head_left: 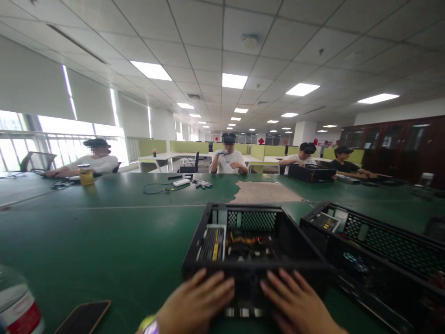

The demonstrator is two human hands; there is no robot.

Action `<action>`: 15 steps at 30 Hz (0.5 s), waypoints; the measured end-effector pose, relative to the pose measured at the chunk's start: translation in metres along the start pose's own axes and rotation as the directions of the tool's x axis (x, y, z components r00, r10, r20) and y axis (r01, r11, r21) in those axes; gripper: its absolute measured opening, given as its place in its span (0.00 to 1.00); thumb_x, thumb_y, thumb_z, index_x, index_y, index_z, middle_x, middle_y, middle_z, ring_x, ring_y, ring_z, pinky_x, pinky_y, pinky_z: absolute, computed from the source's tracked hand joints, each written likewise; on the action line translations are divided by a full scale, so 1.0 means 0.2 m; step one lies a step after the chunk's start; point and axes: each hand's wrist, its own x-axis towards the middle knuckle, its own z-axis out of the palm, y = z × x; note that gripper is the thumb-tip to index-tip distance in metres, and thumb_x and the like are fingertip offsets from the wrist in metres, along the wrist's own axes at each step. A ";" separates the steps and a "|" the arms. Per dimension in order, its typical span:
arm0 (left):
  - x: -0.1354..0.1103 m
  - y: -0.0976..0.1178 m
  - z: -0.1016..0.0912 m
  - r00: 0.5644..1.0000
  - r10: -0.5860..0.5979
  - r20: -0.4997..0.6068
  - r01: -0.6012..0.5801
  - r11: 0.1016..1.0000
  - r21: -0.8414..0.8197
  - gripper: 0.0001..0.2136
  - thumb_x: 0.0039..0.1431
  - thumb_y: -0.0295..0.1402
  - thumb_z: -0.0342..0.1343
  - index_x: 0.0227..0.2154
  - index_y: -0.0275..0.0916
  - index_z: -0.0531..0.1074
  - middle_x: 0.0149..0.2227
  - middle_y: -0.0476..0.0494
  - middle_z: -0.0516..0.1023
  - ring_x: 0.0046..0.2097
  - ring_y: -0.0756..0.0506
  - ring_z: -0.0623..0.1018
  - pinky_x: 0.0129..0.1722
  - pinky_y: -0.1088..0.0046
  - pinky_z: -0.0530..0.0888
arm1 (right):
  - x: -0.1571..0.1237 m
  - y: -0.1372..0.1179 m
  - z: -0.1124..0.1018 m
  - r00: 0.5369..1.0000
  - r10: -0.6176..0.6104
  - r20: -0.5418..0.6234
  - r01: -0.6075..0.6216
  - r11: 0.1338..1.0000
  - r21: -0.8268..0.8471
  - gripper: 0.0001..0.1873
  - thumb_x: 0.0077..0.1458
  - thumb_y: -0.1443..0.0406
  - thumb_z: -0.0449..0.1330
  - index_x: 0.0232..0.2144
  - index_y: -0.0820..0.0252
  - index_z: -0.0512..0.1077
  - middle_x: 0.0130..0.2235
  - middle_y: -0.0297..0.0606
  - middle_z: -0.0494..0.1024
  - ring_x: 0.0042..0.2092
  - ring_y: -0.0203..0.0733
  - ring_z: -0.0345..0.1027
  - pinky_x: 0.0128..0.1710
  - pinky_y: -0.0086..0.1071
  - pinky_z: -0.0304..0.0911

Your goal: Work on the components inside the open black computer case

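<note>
A black computer case (302, 241) lies on the green table in front of me, its top side uncovered. Inside it a labelled metal power supply (211, 243) sits at the left, with dark and yellow-red cables (248, 240) beside it. My left hand (194, 301) rests flat on the left part of the case's near face, fingers stretched out. Against the right part of that same face lies my right hand (299, 301), its fingers spread. Neither hand grips anything; the thumbs are partly hidden or blurred.
Another uncovered computer case (375, 250) stands close on the right. A phone (83, 317) and a plastic bottle (19, 301) are at the near left. Across the green table (104, 250) lie a white power strip (181, 183), gloves (203, 183) and a jar (86, 175). Several people sit beyond.
</note>
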 end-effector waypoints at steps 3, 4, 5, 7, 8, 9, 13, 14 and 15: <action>0.20 0.00 -0.01 0.969 -0.198 0.149 0.209 0.976 -0.063 0.27 0.54 0.42 0.58 0.56 0.39 0.67 0.62 0.36 0.63 0.65 0.32 0.55 0.62 0.45 0.54 | 0.44 0.11 -0.03 0.737 0.287 0.612 -0.416 0.906 0.076 0.31 0.52 0.54 0.57 0.57 0.58 0.67 0.60 0.44 0.66 0.61 0.56 0.56 0.61 0.50 0.49; 0.26 0.02 -0.03 0.963 -0.207 0.173 0.224 0.971 -0.086 0.30 0.52 0.43 0.58 0.57 0.39 0.65 0.63 0.36 0.61 0.66 0.31 0.52 0.62 0.42 0.53 | 0.56 0.13 -0.06 0.721 0.274 0.636 -0.425 0.900 0.095 0.31 0.53 0.51 0.55 0.56 0.58 0.68 0.59 0.45 0.67 0.61 0.56 0.57 0.61 0.51 0.48; 0.32 0.04 -0.05 0.966 -0.180 0.187 0.204 0.972 -0.119 0.31 0.50 0.43 0.58 0.58 0.39 0.65 0.64 0.37 0.59 0.67 0.31 0.50 0.62 0.40 0.50 | 0.64 0.14 -0.11 0.727 0.282 0.626 -0.438 0.893 0.106 0.32 0.54 0.48 0.53 0.56 0.58 0.67 0.60 0.46 0.66 0.62 0.56 0.55 0.61 0.53 0.47; 0.38 0.10 -0.08 0.981 -0.082 0.176 0.116 0.974 -0.194 0.30 0.51 0.45 0.57 0.57 0.41 0.64 0.66 0.38 0.56 0.67 0.33 0.48 0.62 0.37 0.47 | 0.70 0.19 -0.20 0.759 0.324 0.565 -0.435 0.898 0.070 0.34 0.55 0.46 0.51 0.58 0.58 0.65 0.61 0.46 0.64 0.63 0.58 0.52 0.61 0.56 0.45; 0.37 0.11 -0.08 0.983 -0.052 0.179 0.093 0.969 -0.229 0.28 0.52 0.45 0.56 0.56 0.41 0.65 0.66 0.37 0.56 0.67 0.33 0.49 0.62 0.37 0.46 | 0.68 0.22 -0.25 0.754 0.375 0.540 -0.449 0.893 0.007 0.35 0.55 0.47 0.51 0.58 0.59 0.64 0.61 0.48 0.63 0.63 0.60 0.51 0.60 0.57 0.45; 0.35 0.12 -0.08 0.980 -0.047 0.195 0.097 0.962 -0.256 0.27 0.53 0.44 0.55 0.55 0.41 0.67 0.65 0.36 0.58 0.67 0.33 0.50 0.62 0.37 0.47 | 0.63 0.27 -0.29 0.735 0.439 0.517 -0.468 0.880 -0.081 0.35 0.54 0.47 0.52 0.58 0.61 0.64 0.61 0.49 0.64 0.63 0.62 0.51 0.59 0.58 0.46; 0.11 0.08 -0.01 0.935 -0.110 0.336 0.212 0.936 -0.282 0.23 0.52 0.41 0.57 0.51 0.38 0.71 0.61 0.33 0.64 0.65 0.31 0.57 0.62 0.40 0.50 | 0.29 0.58 -0.37 0.565 0.685 0.460 -0.567 0.728 -0.386 0.34 0.53 0.49 0.54 0.57 0.62 0.64 0.58 0.53 0.66 0.58 0.67 0.57 0.52 0.59 0.55; 0.05 0.06 0.01 0.925 -0.128 0.359 0.238 0.930 -0.282 0.22 0.52 0.40 0.57 0.50 0.37 0.72 0.60 0.33 0.65 0.64 0.31 0.58 0.62 0.40 0.51 | 0.19 0.66 -0.38 0.499 0.724 0.476 -0.611 0.684 -0.400 0.34 0.53 0.48 0.53 0.56 0.62 0.64 0.57 0.53 0.66 0.55 0.66 0.61 0.49 0.57 0.59; -0.01 0.04 0.02 0.920 -0.143 0.365 0.256 0.923 -0.286 0.21 0.52 0.40 0.57 0.49 0.38 0.72 0.59 0.33 0.67 0.63 0.31 0.59 0.62 0.41 0.52 | 0.08 0.73 -0.38 0.440 0.750 0.493 -0.658 0.643 -0.392 0.34 0.54 0.47 0.51 0.56 0.62 0.64 0.57 0.54 0.67 0.53 0.63 0.64 0.48 0.54 0.61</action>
